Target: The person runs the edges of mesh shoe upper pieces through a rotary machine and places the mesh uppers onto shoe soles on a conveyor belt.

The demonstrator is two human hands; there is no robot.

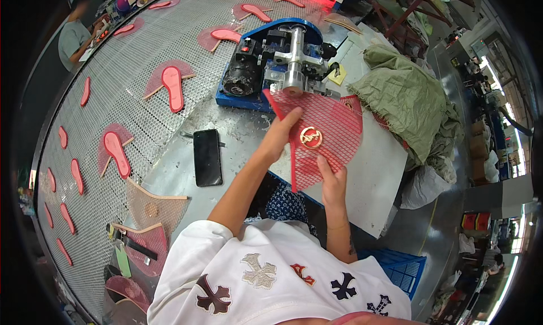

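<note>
A red mesh shoe upper [342, 121] with a round gold emblem [311, 137] is stretched between my hands, in front of a blue-based machine [293, 59] with a metal cylinder arm. My left hand [278, 135] grips its red-trimmed left edge, thumb on top and the other fingers hidden beneath. Along the lower edge, my right hand [332, 181] holds the mesh between thumb and fingers. The upper's far edge lies close to the end of the cylinder; I cannot tell whether they touch.
Left of the machine, a black phone [207, 157] lies on the metal table. A honeycomb conveyor [141, 53] carries pink insoles [173, 89] and mesh uppers. At right are a green sack [401, 93] and a white board [367, 195]; a blue crate [399, 268] stands below. A person [74, 37] works far left.
</note>
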